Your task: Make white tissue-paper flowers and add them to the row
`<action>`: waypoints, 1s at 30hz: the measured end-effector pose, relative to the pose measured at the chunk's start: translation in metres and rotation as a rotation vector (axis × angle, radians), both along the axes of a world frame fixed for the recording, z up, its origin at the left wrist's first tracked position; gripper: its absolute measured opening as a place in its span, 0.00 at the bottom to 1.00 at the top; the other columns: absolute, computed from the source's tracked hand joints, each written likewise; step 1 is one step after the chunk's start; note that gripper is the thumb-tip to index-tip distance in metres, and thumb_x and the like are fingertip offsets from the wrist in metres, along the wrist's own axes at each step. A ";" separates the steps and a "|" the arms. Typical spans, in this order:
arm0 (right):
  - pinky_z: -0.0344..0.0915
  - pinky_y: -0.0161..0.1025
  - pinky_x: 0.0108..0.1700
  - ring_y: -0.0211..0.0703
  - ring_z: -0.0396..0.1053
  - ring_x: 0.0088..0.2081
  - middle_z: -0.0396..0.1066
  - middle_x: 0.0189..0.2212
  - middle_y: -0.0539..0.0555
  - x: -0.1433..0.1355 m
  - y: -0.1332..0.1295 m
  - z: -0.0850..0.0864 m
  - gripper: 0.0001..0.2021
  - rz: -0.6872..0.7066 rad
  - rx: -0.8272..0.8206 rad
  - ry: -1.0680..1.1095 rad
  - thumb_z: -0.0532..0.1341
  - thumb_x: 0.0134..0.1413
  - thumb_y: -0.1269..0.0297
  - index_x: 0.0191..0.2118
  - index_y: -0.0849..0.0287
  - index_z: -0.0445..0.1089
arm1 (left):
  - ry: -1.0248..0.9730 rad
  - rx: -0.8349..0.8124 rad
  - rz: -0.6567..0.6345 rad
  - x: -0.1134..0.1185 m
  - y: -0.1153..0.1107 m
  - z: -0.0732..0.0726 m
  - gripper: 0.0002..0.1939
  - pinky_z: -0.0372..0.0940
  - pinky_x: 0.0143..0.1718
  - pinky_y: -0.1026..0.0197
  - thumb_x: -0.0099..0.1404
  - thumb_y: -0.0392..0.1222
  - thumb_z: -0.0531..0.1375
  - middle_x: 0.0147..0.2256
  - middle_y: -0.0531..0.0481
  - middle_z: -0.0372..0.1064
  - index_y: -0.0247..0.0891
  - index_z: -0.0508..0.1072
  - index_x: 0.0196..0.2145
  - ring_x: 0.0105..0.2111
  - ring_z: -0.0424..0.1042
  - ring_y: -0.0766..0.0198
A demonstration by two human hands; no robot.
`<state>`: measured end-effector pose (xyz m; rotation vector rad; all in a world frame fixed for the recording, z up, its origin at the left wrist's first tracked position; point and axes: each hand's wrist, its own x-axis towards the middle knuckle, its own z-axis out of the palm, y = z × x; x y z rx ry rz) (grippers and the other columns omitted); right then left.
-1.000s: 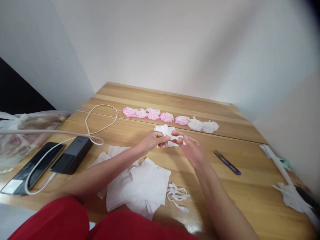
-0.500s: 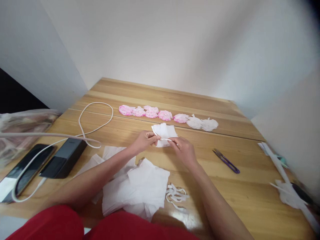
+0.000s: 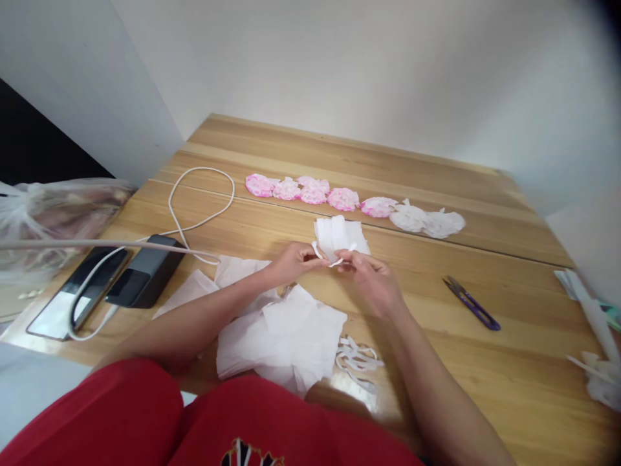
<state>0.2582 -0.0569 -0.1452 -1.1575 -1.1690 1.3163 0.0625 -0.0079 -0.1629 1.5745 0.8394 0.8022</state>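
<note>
Between my hands lies a small white pleated piece, thin like tissue, resting on or just above the wooden table. A narrow white strip runs along its near edge, with its ends curling up. My left hand is closed, thumb and finger pinching the strip at the left side. My right hand pinches the same strip at the right, its fingertips near one upturned end. Closer to my body are a pile of white thin sheets and a small tangle of white strips.
Pink-edged ruffled flowers and white ones form a row farther back. Purple-handled thread snips lie right. At left are a phone, a dark box-shaped device, a white cable and a plastic bag.
My view has tilted down and shifted left. The strip, earlier drawn straight across the tissue's middle, now sits at its near edge with curled ends. Both hands still pinch it.
</note>
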 end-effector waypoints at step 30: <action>0.70 0.47 0.49 0.46 0.69 0.52 0.73 0.45 0.48 0.007 0.037 0.128 0.13 -0.127 0.475 0.119 0.60 0.59 0.53 0.25 0.46 0.75 | -0.437 -0.095 -0.215 0.031 0.045 0.126 0.09 0.70 0.37 0.68 0.68 0.43 0.58 0.34 0.56 0.76 0.42 0.75 0.43 0.31 0.74 0.74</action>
